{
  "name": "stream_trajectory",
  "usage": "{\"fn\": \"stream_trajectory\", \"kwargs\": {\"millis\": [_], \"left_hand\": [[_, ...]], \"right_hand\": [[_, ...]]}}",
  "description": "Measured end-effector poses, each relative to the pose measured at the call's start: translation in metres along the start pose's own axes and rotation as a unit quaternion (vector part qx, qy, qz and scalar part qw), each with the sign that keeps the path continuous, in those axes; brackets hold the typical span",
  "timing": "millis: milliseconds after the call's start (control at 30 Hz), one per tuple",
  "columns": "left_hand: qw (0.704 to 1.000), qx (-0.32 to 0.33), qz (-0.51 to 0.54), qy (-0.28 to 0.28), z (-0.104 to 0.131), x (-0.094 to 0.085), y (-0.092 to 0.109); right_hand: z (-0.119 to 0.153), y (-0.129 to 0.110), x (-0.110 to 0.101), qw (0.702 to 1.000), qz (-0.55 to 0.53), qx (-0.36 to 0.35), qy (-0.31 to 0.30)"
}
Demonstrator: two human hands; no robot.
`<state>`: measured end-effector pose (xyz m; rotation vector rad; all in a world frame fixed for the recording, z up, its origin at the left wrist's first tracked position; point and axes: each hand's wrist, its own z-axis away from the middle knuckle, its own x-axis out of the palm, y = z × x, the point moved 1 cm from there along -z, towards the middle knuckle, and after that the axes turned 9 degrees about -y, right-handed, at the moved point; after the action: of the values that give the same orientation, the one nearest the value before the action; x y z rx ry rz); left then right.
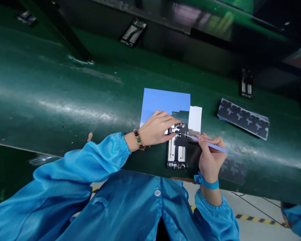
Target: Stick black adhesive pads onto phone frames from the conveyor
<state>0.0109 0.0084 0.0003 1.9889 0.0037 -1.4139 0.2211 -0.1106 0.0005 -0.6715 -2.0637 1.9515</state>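
Observation:
An opened phone (pixel 177 157) lies on the bench in front of me, its circuit board and white inner panels exposed. My left hand (pixel 157 129) reaches over its upper left side, with thumb and fingers gripping the top end. In my right hand (pixel 210 155) is a pair of lavender tweezers (pixel 205 143), held like a pen. Their tips touch a black die-cut sheet (pixel 182 137) that covers part of the upper board. Behind the left hand a blue sheet (pixel 165 99) lies flat, with a white card (pixel 195 117) at its right.
Stacked sheets of black die-cut pieces (pixel 243 118) lie to the right. Other opened phones, one at the back (pixel 133 32) and one at the right (pixel 246 83), rest on the dark strip beyond the green bench (pixel 65 90). A dark post (pixel 62 30) stands at the back left.

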Motion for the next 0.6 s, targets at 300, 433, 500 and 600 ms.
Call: {"fn": "stream_trajectory", "kwargs": {"millis": [300,433,500,600], "left_hand": [[1.000,-0.006,-0.006,0.001,0.0006,0.0006,0.0011],[1.000,-0.011,-0.005,-0.004,0.0006,-0.0003,0.0018],[1.000,-0.014,-0.003,-0.006,0.0006,-0.0007,0.0020],[1.000,-0.020,0.000,-0.012,0.0006,-0.0008,0.0020]], "right_hand": [[0.0025,0.0056,0.0053,1.000,-0.003,-0.002,0.004],[0.0029,0.0032,0.0058,1.000,-0.023,0.003,0.017],[0.0037,0.0012,0.0062,0.999,-0.036,0.003,0.023],[0.0054,-0.0011,0.0078,0.999,-0.041,-0.001,0.030]]}}
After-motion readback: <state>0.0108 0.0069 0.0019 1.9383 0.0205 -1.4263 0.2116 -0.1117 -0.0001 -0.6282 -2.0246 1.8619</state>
